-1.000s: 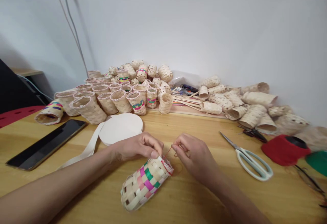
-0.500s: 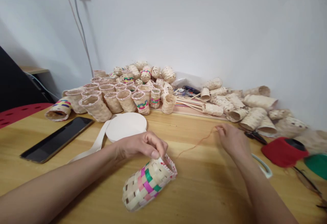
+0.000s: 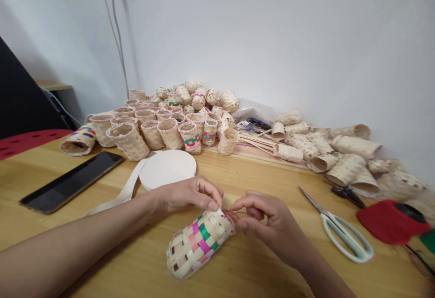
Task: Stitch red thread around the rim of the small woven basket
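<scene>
At the mouth of the striped basket point(image 3: 195, 249), both hands. Left hand point(image 3: 200, 194): pinched closed on the rim, thumb outside, fingertips partly hidden. Right hand point(image 3: 268, 216): just beside the mouth, thumb and index slightly parted, red thread point(image 3: 239, 212) at the fingertips; can't tell how firmly it's held, or if there's a needle. Basket tilted over the wooden table point(image 3: 251, 268), mouth up and right; base contact unclear.

Risks: loops bunched at the basket's mouth could knot if pulled too quickly. Rough weave edges might catch or fray the thread. Left grip is only at the rim, so a hard tug could twist the basket or bend its edge. Scissors point(image 3: 341, 234) well apart, right of the basket; a wide arm swing could knock them. White tape roll point(image 3: 167, 170) beyond the basket, tail near the left forearm, might get dragged.
</scene>
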`<state>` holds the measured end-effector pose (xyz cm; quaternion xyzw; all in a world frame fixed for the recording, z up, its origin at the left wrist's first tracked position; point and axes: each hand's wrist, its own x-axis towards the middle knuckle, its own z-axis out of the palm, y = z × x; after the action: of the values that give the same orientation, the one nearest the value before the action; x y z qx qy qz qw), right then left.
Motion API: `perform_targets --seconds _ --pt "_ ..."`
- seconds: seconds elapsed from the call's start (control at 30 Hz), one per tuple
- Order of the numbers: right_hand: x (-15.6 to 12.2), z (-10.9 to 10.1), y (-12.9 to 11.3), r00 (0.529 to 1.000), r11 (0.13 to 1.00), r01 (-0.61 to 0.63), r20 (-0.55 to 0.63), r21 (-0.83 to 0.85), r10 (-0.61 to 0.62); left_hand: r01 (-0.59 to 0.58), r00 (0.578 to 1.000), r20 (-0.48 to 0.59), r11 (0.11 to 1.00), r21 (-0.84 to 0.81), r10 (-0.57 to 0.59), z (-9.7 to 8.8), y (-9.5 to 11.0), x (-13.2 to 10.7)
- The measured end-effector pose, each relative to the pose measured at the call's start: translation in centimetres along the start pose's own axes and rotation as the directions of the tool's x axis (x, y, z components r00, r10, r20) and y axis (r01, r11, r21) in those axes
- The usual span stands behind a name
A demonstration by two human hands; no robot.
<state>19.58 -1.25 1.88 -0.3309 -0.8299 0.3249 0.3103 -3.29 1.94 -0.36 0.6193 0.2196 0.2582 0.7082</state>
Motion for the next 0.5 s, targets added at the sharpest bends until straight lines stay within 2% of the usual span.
perform_targets --seconds 0.23,0.4,0.5 --pt "0.1 1.7 -0.9 0.999 0.998 0.008 -0.034 -0.06 -0.01 0.034 0.999 0.03 0.999 0.017 -0.035 0.4 0.0 0.2" --pt "0.1 2.1 -0.4 0.984 0.953 0.093 -0.12 -0.288 -0.132 0.037 0.999 0.032 0.999 0.008 -0.037 0.9 0.1 0.1" --pt "0.3 1.9 0.3 0.968 0.914 0.075 -0.191 -0.398 -0.162 0.018 0.997 0.075 0.999 0.046 -0.021 0.9 0.2 0.1"
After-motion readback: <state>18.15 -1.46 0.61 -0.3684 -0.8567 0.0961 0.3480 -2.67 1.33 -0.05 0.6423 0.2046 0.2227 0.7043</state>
